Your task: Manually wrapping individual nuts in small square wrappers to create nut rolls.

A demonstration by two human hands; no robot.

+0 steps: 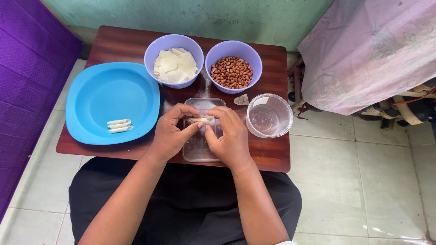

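Note:
Both hands meet over a clear rectangular plastic lid (pixel 196 147) lying on the small brown table (pixel 127 45). My left hand (pixel 171 132) and my right hand (pixel 230 136) pinch a small white dough wrapper roll (pixel 202 120) between their fingertips, just above the lid. Behind them stand two lilac bowls: one with white wrapper sheets (pixel 174 66), one with peanuts (pixel 232 71). A blue plate (pixel 104 95) to the left holds three finished white rolls (pixel 120 125).
A clear round container (pixel 269 115) with a little water stands right of my hands. A scrap of wrapper (pixel 241 100) lies by the peanut bowl. A pink cloth-covered object (pixel 363 50) is at the right, a purple cloth (pixel 22 68) at the left, tiled floor below.

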